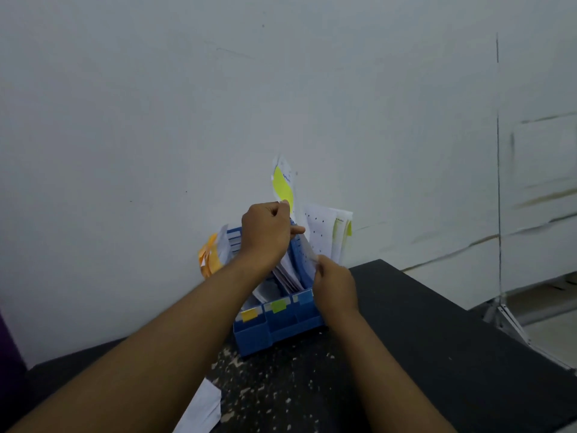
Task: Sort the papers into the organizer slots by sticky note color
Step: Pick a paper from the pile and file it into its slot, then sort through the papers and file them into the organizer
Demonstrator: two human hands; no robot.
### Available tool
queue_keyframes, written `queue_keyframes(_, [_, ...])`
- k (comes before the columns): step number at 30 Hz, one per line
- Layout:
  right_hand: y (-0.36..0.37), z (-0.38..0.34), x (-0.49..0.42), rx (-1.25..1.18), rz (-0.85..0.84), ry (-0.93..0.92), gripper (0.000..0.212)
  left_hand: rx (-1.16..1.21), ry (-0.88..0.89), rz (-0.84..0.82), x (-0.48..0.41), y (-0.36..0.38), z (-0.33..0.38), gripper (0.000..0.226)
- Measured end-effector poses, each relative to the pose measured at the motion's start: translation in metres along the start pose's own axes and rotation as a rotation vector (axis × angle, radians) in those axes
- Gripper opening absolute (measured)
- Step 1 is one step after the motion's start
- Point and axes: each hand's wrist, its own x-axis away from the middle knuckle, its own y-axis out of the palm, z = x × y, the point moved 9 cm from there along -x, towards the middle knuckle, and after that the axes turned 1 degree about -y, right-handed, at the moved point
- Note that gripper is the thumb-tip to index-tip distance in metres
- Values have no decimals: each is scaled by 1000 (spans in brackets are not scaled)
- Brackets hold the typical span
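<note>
Over blue plastic slotted organizer point(274, 328) on dark worktop point(421, 339): left hand point(267, 234) pinches white sheet with yellow sticky note point(282, 185), lifted clear; right hand point(335, 285) grips filed white sheets point(288, 271), probably parting a slot.

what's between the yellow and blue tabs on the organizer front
A green tab sits between them, on the middle slot of the blue organizer; the head view shows it.

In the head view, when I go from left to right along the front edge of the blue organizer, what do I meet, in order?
Along the organizer front: yellow label → green label → blue label → right hand.
</note>
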Motion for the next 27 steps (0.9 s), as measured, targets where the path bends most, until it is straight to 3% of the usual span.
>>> queue_keyframes(8, [42, 44, -62, 130, -43, 8, 20, 70, -136, -39, -53, 46, -51, 41])
queue_keyframes(13, [69, 72, -71, 243, -90, 104, 24, 111, -189, -198, -57, 74, -73, 25])
queue_keyframes(16, [85, 87, -68, 298, -176, 182, 23, 31, -135, -263, -43, 79, -89, 35])
queue_keyframes(21, [99, 95, -49, 367, -253, 238, 33, -66, -80, -279, 1, 64, -125, 42])
queue_keyframes(27, [89, 78, -27, 277, -112, 208, 46, -128, -53, -190, 81, -3, -154, 28])
